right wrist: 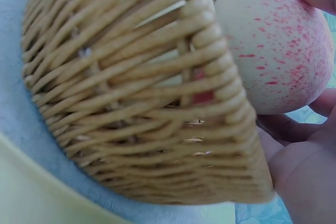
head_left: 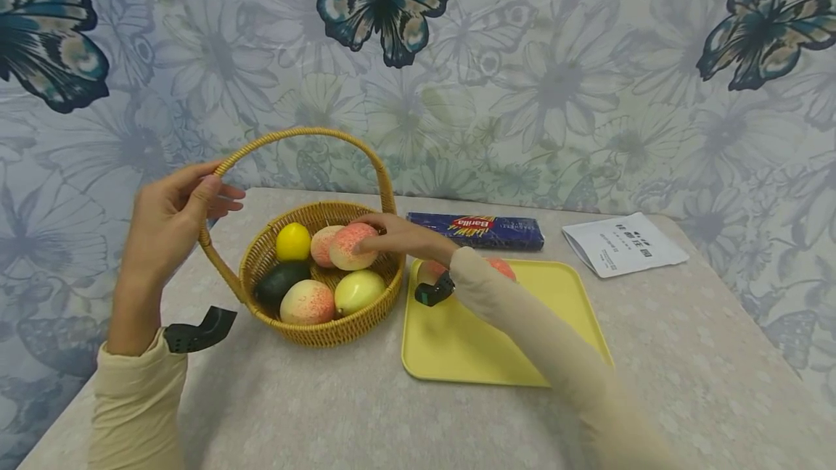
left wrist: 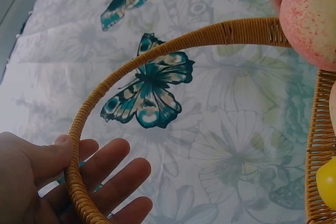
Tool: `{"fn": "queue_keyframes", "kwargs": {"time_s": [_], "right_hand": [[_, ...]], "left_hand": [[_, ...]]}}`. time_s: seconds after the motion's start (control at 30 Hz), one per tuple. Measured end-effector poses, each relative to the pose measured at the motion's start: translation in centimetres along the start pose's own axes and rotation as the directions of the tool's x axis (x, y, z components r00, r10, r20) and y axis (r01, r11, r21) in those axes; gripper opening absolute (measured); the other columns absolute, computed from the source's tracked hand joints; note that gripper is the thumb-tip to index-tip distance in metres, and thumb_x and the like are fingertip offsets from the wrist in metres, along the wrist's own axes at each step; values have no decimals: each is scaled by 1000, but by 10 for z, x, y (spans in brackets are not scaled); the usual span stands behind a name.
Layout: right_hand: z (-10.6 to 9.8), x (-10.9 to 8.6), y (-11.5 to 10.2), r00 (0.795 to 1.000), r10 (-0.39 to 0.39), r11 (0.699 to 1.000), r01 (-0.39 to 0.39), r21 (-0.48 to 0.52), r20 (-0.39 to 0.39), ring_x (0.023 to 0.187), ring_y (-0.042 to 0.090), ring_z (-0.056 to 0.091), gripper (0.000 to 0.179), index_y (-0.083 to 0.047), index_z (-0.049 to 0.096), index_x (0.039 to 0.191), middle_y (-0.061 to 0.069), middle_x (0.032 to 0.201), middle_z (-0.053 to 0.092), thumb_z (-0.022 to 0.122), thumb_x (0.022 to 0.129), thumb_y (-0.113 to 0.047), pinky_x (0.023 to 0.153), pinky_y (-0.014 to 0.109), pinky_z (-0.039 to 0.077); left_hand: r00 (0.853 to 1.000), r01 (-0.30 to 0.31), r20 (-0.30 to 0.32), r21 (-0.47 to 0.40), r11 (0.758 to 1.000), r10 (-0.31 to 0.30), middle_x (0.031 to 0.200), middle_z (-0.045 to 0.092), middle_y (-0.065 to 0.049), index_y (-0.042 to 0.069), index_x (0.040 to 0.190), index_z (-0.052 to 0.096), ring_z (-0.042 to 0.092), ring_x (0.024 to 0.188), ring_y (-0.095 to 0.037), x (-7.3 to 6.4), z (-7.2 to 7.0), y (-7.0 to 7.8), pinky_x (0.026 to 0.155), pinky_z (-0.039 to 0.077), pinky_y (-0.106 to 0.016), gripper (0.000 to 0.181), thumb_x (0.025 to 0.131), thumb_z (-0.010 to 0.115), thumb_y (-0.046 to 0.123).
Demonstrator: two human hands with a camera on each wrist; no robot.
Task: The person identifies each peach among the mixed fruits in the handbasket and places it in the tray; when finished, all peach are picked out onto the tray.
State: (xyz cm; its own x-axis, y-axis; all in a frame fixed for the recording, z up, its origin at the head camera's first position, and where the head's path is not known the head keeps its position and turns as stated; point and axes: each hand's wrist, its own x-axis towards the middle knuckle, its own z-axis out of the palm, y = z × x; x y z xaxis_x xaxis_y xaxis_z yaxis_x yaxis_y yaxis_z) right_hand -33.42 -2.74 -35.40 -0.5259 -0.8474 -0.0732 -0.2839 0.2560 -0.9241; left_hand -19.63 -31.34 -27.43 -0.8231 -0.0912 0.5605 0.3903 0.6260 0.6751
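Note:
A wicker basket (head_left: 326,334) with a tall arched handle (head_left: 297,133) stands on the table. My left hand (head_left: 171,217) holds the left side of that handle, thumb on one side and loosely spread fingers on the other. Over the basket's right rim, my right hand (head_left: 413,239) grips a pink-speckled peach (head_left: 348,251). In the right wrist view the peach (right wrist: 281,51) sits between thumb and fingers, beside the woven wall. Inside the basket lie a second peach (head_left: 323,244), a yellow lemon (head_left: 293,243), a dark green fruit (head_left: 279,283), another peach (head_left: 307,303) and a yellow-green fruit (head_left: 361,292).
A yellow tray (head_left: 483,347) lies right of the basket, with reddish fruit (head_left: 502,267) partly hidden by my right arm. Behind it is a dark blue Barilla package (head_left: 503,233). A white pouch (head_left: 625,245) lies at the back right, before a butterfly-patterned backdrop (head_left: 555,78).

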Motion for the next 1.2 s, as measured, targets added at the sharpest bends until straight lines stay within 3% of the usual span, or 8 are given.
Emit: {"fn": "queue_keyframes", "kwargs": {"time_s": [0.37,0.73,1.03,1.2], "right_hand": [[-1,-17,2,998,-22,997,17,-73,-62,117,15,53,60,-14,38,146,3,135,51,59,91,-30,96,34,46],[1,-29,4,995,-7,1000,5,-20,-98,121,16,49,63,-20,37,147,0,133,51,61,91,-35,102,39,41],[-2,-49,3,987,-24,1000,24,-4,-160,123,14,49,57,-23,41,142,-3,131,53,59,90,-37,101,38,43],[-1,-53,6,987,-33,999,35,13,-156,124,16,49,58,-20,39,144,0,132,53,60,91,-33,101,37,43]], "left_hand": [[1000,-1,2,0,1000,1,88,67,18,8,134,56,66,77,2,0,2,0,67,50,-9,36,100,50,21],[1000,0,-5,1,1000,0,87,66,17,6,134,56,66,77,3,-2,1,-2,69,50,-9,37,100,50,21],[1000,-22,-11,-18,1000,22,87,66,18,6,133,56,66,76,3,1,1,-1,69,50,-8,36,100,51,19],[1000,-13,-12,-9,1000,13,87,66,18,6,134,56,66,76,3,-1,2,-1,69,50,-8,37,100,50,20]]}}
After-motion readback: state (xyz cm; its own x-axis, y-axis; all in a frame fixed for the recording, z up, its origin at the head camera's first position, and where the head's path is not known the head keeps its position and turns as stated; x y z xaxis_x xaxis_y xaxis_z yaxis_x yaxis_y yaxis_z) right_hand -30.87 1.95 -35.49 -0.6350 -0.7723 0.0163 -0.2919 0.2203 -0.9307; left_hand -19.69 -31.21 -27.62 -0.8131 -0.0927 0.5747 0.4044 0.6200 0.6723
